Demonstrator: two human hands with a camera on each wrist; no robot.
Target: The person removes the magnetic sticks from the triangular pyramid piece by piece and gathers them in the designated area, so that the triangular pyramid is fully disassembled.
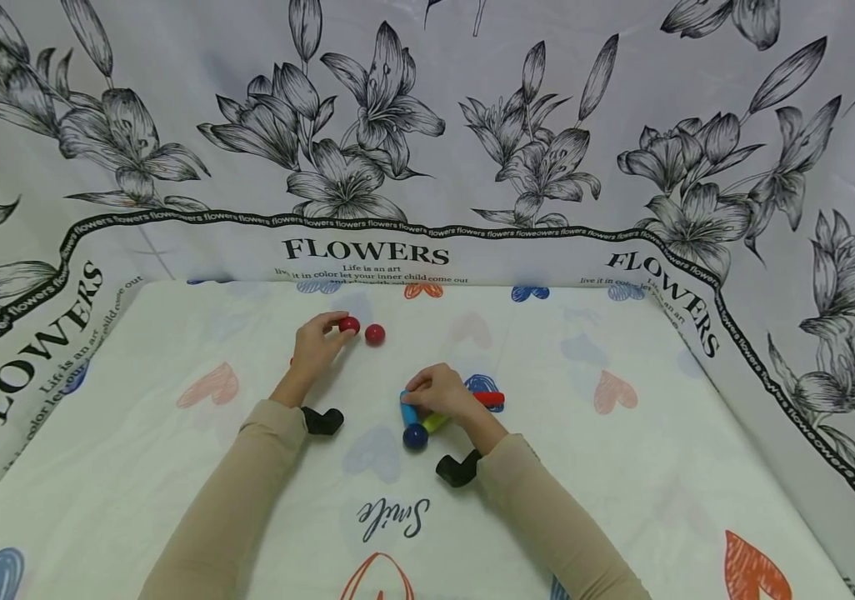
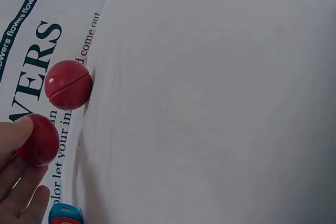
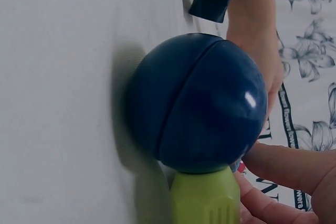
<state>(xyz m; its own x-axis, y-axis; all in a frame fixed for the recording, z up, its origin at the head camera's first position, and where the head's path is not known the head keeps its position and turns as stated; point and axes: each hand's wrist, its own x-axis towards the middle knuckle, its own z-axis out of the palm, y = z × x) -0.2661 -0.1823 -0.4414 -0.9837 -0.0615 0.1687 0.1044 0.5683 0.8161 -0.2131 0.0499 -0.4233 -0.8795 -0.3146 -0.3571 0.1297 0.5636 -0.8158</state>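
The backdrop [image 1: 427,125] reads "FLOWERS" and the table sheet [image 1: 622,467] "Smile" — plain to read. The left hand [image 1: 317,343] pinches one red ball [image 1: 348,325], a second red ball [image 1: 375,335] just beside it. The right hand [image 1: 442,392] grips coloured sticks [image 1: 489,399] joined to a blue ball [image 1: 415,436] at mid-table.

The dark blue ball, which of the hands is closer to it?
Right. The right hand lies over the coloured sticks joined to the dark blue ball, just behind it. The left hand is farther off, pinching a red ball.
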